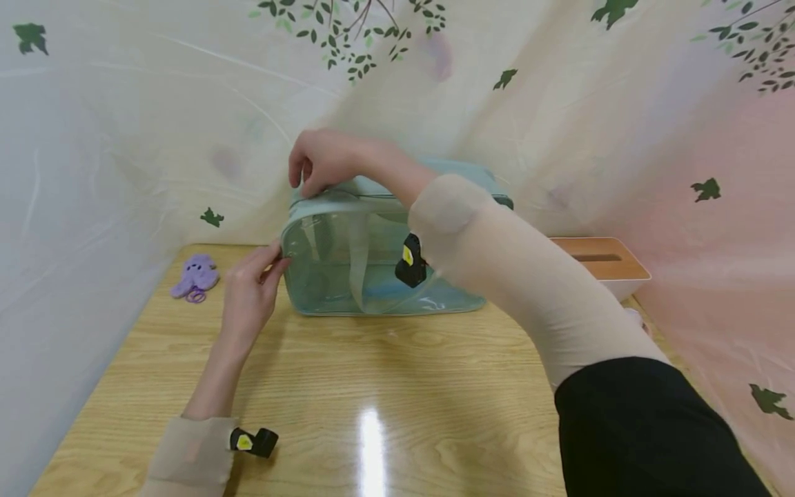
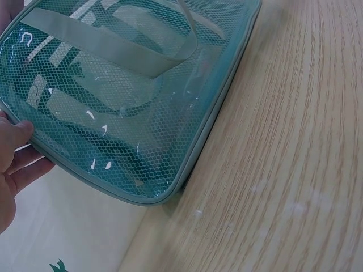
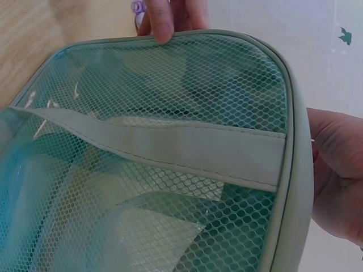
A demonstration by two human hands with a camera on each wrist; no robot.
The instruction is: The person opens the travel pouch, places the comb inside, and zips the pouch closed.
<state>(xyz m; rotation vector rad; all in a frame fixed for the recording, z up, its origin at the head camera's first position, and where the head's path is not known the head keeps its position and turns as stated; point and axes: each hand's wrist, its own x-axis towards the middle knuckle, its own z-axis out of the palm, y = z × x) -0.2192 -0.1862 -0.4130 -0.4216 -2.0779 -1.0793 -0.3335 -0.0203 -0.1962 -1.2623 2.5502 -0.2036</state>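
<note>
A mint-green see-through wash bag (image 1: 323, 269) with mesh sides and a pale strap handle (image 3: 187, 146) stands upright at the back of the table. My left hand (image 1: 251, 279) pinches its left side edge between thumb and fingers; the left wrist view shows the thumb (image 2: 21, 133) on the front face and other fingers behind the rim. Over the top left corner, my right hand (image 1: 332, 157) has its fingers curled at the bag's upper edge. What those fingertips pinch there is hidden behind the rim in the right wrist view.
A purple plush keychain (image 1: 197, 276) lies left of my left hand. To the bag's right stands a white tissue box with a wooden lid (image 1: 596, 255), partly behind my right sleeve. A leaf-patterned curtain (image 1: 186, 138) hangs close behind the table.
</note>
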